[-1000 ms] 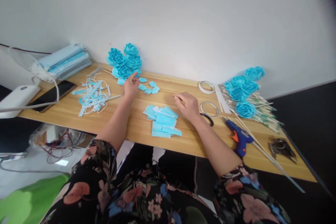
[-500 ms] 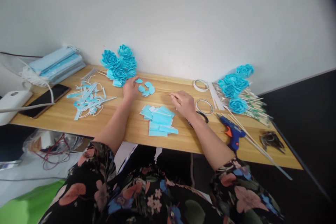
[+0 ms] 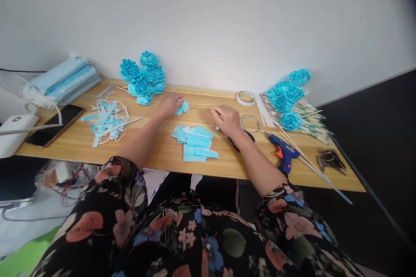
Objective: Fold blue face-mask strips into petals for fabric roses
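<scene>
My left hand (image 3: 169,104) rests on the wooden table (image 3: 162,156), fingers curled over a few small blue petal pieces (image 3: 183,107), just right of a cluster of blue fabric roses (image 3: 141,77). My right hand (image 3: 225,120) lies knuckles up with fingers pinched together; what it holds is too small to make out. Between my arms sits a pile of cut light-blue rectangles (image 3: 194,142). A black scissors handle (image 3: 242,138) shows under my right wrist.
Two tape rolls (image 3: 246,98) (image 3: 250,124), a blue glue gun (image 3: 283,153), long skewers (image 3: 312,166) and roses on sticks (image 3: 287,97) lie to the right. Mask scraps (image 3: 107,121), stacked masks (image 3: 65,80) and a phone (image 3: 53,125) lie to the left.
My left hand has slid right from beside the rose cluster onto the loose petal pieces and closed over them. My right hand stays put; the view has shifted slightly.
</scene>
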Motion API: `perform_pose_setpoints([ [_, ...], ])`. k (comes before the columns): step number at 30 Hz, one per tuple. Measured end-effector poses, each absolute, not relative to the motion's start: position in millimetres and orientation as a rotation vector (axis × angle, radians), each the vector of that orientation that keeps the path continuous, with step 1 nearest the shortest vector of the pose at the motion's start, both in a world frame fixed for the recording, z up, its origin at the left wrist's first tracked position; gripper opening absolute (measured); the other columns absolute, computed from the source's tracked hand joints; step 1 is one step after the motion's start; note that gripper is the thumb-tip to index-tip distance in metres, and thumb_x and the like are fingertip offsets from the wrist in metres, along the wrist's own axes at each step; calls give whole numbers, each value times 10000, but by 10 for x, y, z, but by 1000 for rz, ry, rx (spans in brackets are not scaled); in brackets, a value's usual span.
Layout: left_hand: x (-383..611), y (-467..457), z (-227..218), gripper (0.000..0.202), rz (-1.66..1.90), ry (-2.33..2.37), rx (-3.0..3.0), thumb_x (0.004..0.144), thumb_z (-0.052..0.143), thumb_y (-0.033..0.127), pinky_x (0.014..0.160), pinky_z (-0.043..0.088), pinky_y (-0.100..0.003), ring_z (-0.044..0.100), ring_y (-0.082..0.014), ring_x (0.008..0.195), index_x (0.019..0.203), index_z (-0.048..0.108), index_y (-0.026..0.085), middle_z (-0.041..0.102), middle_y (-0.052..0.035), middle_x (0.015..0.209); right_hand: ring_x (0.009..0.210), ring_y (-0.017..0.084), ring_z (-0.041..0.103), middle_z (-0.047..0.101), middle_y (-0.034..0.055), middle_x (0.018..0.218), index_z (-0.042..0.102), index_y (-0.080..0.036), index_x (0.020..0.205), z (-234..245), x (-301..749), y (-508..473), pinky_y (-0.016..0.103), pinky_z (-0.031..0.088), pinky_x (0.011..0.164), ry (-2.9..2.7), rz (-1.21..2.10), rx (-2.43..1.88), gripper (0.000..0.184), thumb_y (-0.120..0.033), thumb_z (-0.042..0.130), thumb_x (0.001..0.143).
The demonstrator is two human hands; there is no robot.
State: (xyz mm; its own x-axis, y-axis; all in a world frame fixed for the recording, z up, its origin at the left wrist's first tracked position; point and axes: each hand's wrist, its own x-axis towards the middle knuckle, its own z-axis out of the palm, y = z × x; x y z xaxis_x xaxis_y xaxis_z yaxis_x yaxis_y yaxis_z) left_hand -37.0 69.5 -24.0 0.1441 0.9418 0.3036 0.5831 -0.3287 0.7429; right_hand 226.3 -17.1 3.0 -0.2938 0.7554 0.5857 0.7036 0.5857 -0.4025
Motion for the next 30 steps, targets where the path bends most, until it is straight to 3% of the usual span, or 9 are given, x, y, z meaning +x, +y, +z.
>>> perform_pose_setpoints([
  [4, -477, 501, -251, 211, 903, 1330, 2088, 842, 599, 334, 1128, 369, -394, 592, -269, 1221, 941, 756, 234, 721, -87, 1171, 827, 201, 656, 748, 64, 860, 756, -232, 946, 53, 2229, -215, 318, 450, 766, -2095, 132, -1186, 278, -291, 485, 956],
  [7, -523, 401, -199, 253, 964, 1325, 2100, 868, 592, 334, 1177, 292, -455, 517, -287, 1316, 1029, 746, 214, 679, -108, 1270, 837, 196, 667, 761, 53, 896, 760, -235, 931, 70, 2179, -256, 315, 447, 765, -2178, 187, -1169, 269, -305, 501, 959],
  [9, -485, 338, -140, 283, 1010, 1329, 2083, 858, 610, 334, 1164, 309, -452, 518, -293, 1313, 1058, 743, 184, 672, -125, 1274, 850, 189, 675, 771, 35, 930, 759, -247, 924, 85, 2152, -280, 312, 445, 776, -2246, 242, -1126, 253, -316, 517, 956],
  [14, -164, 159, 27, 278, 979, 1279, 1983, 850, 612, 315, 961, 488, -349, 665, -244, 1049, 1050, 753, 183, 737, -96, 1116, 762, 159, 650, 758, -14, 829, 750, -261, 862, 147, 2137, -316, 299, 426, 751, -2405, 456, -1047, 186, -325, 583, 916],
  [18, 104, 42, 94, 282, 906, 1094, 1870, 860, 602, 259, 764, 526, -283, 677, -161, 736, 1089, 743, 172, 748, -62, 889, 736, 150, 619, 723, -20, 754, 737, -255, 804, 174, 2147, -324, 295, 410, 742, -2525, 534, -1016, 178, -356, 624, 897],
  [25, 223, -131, -3, 214, 831, 945, 1717, 857, 637, 244, 752, 535, -264, 692, -150, 755, 1027, 752, 186, 759, -47, 929, 760, 159, 611, 715, -5, 811, 727, -240, 789, 137, 2118, -344, 285, 383, 703, -2669, 614, -1063, 57, -273, 701, 827],
  [30, 157, -139, -81, 295, 774, 902, 1703, 914, 560, 298, 695, 541, -260, 687, -140, 676, 1141, 715, 190, 756, -48, 898, 694, 125, 567, 687, -22, 767, 676, -217, 728, 185, 2143, -360, 262, 357, 661, -2639, 759, -1098, 107, -175, 634, 817],
])
